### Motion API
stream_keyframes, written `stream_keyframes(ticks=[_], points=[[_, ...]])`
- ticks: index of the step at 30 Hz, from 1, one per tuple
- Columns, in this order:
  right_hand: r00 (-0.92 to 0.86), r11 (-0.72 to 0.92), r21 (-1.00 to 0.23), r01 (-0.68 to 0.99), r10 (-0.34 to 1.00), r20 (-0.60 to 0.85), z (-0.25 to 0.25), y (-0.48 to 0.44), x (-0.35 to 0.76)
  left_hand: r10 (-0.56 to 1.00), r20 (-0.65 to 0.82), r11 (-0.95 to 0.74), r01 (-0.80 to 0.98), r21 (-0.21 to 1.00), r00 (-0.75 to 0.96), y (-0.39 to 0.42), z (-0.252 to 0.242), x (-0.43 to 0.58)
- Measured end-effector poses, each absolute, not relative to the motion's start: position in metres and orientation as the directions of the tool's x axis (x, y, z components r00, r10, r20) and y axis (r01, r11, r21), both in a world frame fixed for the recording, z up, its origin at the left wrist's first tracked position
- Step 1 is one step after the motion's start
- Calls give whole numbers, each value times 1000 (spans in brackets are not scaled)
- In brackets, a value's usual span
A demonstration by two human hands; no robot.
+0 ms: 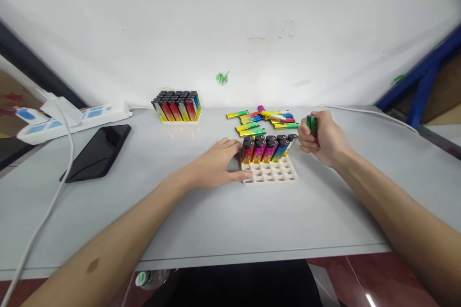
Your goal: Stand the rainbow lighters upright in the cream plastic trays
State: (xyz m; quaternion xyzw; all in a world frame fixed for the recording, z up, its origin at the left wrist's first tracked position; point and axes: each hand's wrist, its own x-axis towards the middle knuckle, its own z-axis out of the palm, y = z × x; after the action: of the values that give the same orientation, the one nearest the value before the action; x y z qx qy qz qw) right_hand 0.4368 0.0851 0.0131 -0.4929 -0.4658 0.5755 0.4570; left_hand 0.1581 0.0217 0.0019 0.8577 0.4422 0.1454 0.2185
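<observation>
My left hand (214, 165) grips the left side of a white grid tray (271, 172), thumb at the front corner and fingers toward the back. Upright lighters (268, 148) with black tops and shiny red, pink, blue and yellow bodies fill most of the tray's back rows; its front sockets are bare. To the right of the tray, raised off the table, my right hand (327, 138) is closed around a green lighter (311, 124). Only the lighter's end shows above the fist. Behind the tray lies a loose pile of shiny coloured lighters (254, 125).
A second tray packed with lighters (178, 107) stands near the wall at back left. On the left are a black phone (99, 151), a white power strip (93, 114) and a white cable (68, 153). Another cable (370, 112) runs along the back right.
</observation>
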Motion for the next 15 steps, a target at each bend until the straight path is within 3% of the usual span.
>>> stream_keyframes(ticks=[6, 11, 15], points=[[-119, -53, -998, -28, 992, -50, 14, 89, 446, 824, 71, -515, 691, 507, 562, 22, 1, 158], [-264, 139, -971, 193, 961, 85, 17, 94, 466, 824, 67, -515, 694, 503, 562, 23, -1, 156], [-332, 143, -979, 145, 939, 88, 18, 96, 477, 827, 69, -512, 699, 498, 557, 23, -2, 155]])
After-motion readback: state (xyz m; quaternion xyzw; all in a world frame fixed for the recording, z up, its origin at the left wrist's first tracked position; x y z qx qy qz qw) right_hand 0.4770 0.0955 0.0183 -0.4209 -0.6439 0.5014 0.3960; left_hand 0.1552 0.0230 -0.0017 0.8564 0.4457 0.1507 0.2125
